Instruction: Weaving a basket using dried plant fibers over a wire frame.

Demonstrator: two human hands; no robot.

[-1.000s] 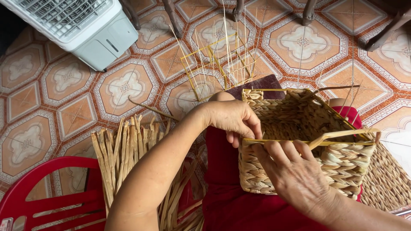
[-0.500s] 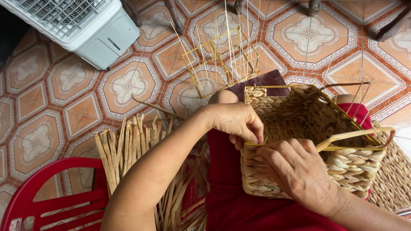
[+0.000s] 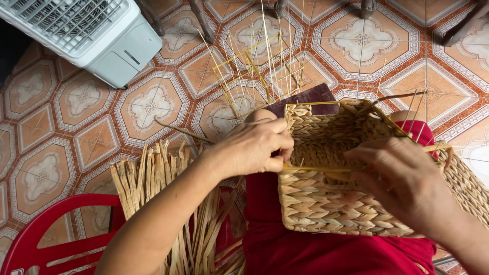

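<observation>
Rectangular tan woven basket (image 3: 326, 203), braided walls, yellow rim, left hand (image 3: 254, 147) pinching rim, right hand (image 3: 402, 183) gripping it

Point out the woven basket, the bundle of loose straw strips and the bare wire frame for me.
woven basket (image 3: 326, 209), head view, on its near braided wall.
bundle of loose straw strips (image 3: 153, 173), head view, on the upper ends of the strips.
bare wire frame (image 3: 252, 63), head view, on its upright yellow wires.

The woven basket (image 3: 326, 198) is set on the lap. Its left rim is gripped by the left hand (image 3: 253, 147); its right rim is covered by the right hand (image 3: 402, 183). A bundle of straw strips (image 3: 168, 203) is laid left of the basket, a chair (image 3: 46, 239) farther left. A wire frame (image 3: 260, 76) is found behind the basket, a fan unit (image 3: 86, 35) far behind-left.
</observation>
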